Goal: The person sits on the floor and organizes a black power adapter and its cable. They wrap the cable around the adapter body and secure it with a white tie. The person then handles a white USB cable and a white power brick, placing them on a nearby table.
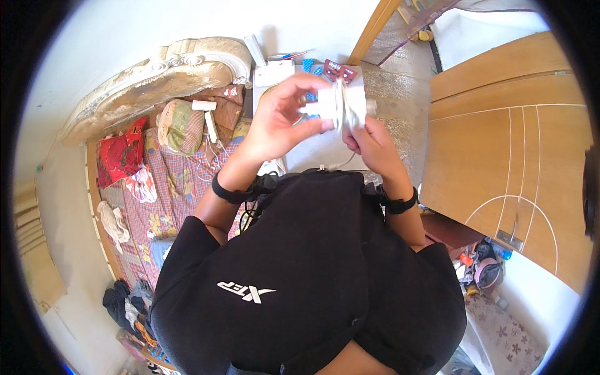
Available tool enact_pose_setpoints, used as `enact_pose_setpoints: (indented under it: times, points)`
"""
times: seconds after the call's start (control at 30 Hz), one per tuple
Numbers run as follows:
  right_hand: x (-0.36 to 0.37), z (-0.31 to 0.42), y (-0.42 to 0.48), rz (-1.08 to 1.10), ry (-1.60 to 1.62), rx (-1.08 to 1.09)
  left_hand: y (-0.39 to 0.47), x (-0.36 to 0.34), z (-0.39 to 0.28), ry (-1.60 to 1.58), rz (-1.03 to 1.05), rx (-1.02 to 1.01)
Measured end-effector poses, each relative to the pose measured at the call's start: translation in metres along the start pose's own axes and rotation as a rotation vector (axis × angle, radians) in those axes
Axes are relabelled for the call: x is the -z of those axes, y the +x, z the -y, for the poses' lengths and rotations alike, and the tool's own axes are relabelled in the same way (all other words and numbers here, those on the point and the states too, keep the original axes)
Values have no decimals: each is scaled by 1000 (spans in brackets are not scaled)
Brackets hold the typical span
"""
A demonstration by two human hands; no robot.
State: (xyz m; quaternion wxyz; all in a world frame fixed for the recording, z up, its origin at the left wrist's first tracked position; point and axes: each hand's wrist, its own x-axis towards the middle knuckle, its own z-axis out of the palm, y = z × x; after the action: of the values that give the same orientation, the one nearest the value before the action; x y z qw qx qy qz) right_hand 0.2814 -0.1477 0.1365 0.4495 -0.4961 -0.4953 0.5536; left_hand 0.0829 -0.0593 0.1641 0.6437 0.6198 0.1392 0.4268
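Above a small light-coloured table (304, 152), my left hand (281, 117) grips a white plug-like device (325, 105) between thumb and fingers. A white cable (341, 105) is looped around the device. My right hand (372, 143) pinches the cable at the right side of the loops, and a length of it hangs down towards the black shirt. The device and loops are blurred, so their exact shape cannot be told.
The table also bears a dark red printed card (340, 70), a white box (276, 72) and blue checked pieces (308, 64). A bed (164, 187) with a folded quilt (180, 126) and a red cushion (121, 153) stands left. A wooden door (492, 164) is at right.
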Motion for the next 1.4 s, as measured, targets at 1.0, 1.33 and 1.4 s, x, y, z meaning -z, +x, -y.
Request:
enact_pose_setpoints:
  times: [1.0,1.33,1.4]
  points:
    - [-61,-71,109,367,359,-93,-75,50,91,-222,-752,64]
    - [-59,-247,135,282,390,-738,-187,16,198,475,-878,758]
    - [-49,-291,160,251,277,-723,-224,3,194,547,-788,940]
